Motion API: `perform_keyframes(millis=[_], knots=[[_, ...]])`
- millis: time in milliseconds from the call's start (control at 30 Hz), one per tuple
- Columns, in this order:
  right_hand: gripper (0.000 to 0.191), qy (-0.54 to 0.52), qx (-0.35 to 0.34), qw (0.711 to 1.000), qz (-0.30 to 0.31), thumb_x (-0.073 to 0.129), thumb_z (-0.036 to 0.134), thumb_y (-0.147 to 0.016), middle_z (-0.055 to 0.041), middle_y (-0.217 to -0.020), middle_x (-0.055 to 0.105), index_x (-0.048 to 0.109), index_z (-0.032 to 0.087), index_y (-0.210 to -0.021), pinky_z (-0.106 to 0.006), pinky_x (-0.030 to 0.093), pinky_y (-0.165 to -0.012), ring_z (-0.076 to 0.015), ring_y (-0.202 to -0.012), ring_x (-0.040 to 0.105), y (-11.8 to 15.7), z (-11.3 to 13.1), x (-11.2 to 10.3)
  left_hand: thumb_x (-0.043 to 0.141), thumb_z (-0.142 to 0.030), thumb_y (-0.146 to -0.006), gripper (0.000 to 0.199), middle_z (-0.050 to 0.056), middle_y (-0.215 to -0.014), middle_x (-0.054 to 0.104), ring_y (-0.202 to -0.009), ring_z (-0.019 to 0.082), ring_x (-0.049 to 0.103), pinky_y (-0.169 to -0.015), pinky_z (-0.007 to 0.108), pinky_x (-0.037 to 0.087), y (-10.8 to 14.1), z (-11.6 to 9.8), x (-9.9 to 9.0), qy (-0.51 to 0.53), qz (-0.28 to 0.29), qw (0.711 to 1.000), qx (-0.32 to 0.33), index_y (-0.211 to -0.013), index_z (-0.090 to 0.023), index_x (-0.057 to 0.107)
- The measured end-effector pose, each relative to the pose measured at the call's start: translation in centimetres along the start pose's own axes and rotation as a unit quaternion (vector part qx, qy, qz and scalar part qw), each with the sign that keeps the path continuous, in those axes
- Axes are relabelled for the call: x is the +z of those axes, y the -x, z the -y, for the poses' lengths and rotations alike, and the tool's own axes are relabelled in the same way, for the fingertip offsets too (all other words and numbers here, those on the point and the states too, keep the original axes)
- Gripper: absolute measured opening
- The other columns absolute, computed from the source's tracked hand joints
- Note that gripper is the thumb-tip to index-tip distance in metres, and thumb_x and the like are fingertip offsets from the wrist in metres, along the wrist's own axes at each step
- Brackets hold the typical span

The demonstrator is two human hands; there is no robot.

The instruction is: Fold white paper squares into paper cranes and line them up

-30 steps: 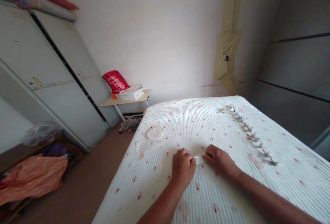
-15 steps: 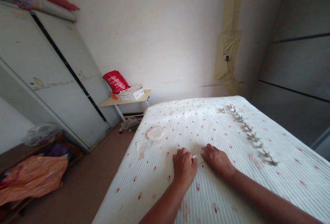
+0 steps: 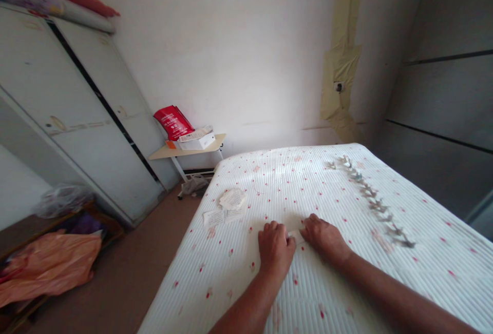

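Note:
Low over the bed (image 3: pixel 269 170), a small piece of white paper (image 3: pixel 296 236) stretches between my two hands. My left hand (image 3: pixel 276 244) grips its left end, fingers curled and thumb pressed against it. The right end is pinched by my right hand (image 3: pixel 323 236), whose fingertips are mostly hidden. Left of my hands lie several printed paper pieces (image 3: pixel 232 199), partly overlapping on the cover. A line of small folded paper figures (image 3: pixel 375 203), pale and grey, runs along the right side of the bed.
Beyond the bed's far left corner stands a small table (image 3: pixel 164 153) with a white box (image 3: pixel 198 141) and a red bag (image 3: pixel 173 122). A grey cabinet (image 3: pixel 73 103) is at the left. An orange plastic bag (image 3: pixel 54 262) lies low at the left.
My hands stay almost in place, both still on the paper. My left thumb has shifted very slightly; the other things have not moved.

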State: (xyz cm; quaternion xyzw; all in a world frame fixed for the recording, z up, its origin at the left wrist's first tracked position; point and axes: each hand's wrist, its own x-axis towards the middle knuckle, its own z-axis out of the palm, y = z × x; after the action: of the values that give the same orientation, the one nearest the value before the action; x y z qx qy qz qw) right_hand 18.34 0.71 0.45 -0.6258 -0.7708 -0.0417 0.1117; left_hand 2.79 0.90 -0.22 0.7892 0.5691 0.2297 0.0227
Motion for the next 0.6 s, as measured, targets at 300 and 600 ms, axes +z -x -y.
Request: perform_keyframes(millis=[300, 600], knots=[[0.015, -0.018, 0.082, 0.996, 0.033, 0.046, 0.026, -0.086, -0.0057, -0.087, 0.058, 0.054, 0.016, -0.079, -0.023, 0.032, -0.052, -0.0144, -0.066, 0.061, -0.3, -0.4, -0.2, 0.053, -0.011, -0.078, 0.018, 0.003, -0.085, 0.054, -0.086, 0.020, 0.047, -0.072, 0.033, 0.033, 0.4, -0.3, -0.3, 0.010, -0.018, 0.998, 0.063, -0.085, -0.025, 0.060], [0.016, -0.062, 0.110, 0.992, 0.031, 0.043, 0.020, -0.085, -0.0052, -0.081, 0.059, 0.055, 0.015, -0.076, -0.023, 0.031, -0.055, -0.0132, -0.066, 0.059, -0.8, -1.1, -0.2, 0.057, -0.014, -0.076, 0.016, 0.003, -0.083, 0.055, -0.086, 0.019, 0.048, -0.072, 0.032, 0.033, 0.3, 0.1, -0.2, 0.045, 0.003, 0.998, 0.048, -0.081, -0.026, 0.066]])
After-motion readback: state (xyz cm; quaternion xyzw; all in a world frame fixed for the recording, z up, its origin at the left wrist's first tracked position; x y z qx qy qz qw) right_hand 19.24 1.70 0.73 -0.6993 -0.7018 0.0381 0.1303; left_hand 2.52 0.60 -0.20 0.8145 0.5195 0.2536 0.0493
